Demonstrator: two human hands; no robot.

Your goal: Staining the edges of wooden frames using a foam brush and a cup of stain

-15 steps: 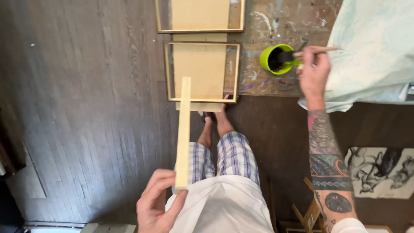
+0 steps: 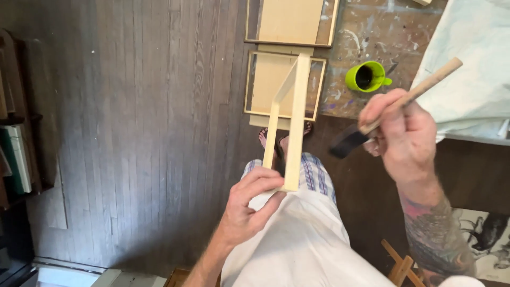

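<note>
My left hand [image 2: 248,207] grips the near end of a pale bare-wood frame [image 2: 291,119], held edge-on above my lap so its sides run away from me. My right hand [image 2: 401,133] holds a foam brush [image 2: 396,109] by its wooden handle, the black wet tip pointing left toward the frame, a short gap from it. A lime-green cup [image 2: 367,76] of dark liquid stands on the paint-spattered board [image 2: 366,32] on the floor, beyond my right hand.
Two more wooden frames [image 2: 252,82] [image 2: 289,21] lie flat on the floor ahead of my feet. A pale cloth-covered surface [image 2: 473,64] is at the right. Dark plank floor [image 2: 133,133] stretches left to a bookshelf [image 2: 13,149]. A wooden stool part [image 2: 401,266] shows bottom right.
My right hand has lifted the brush out of the green cup and brought it toward me and the frame. My left hand has raised and turned the frame.
</note>
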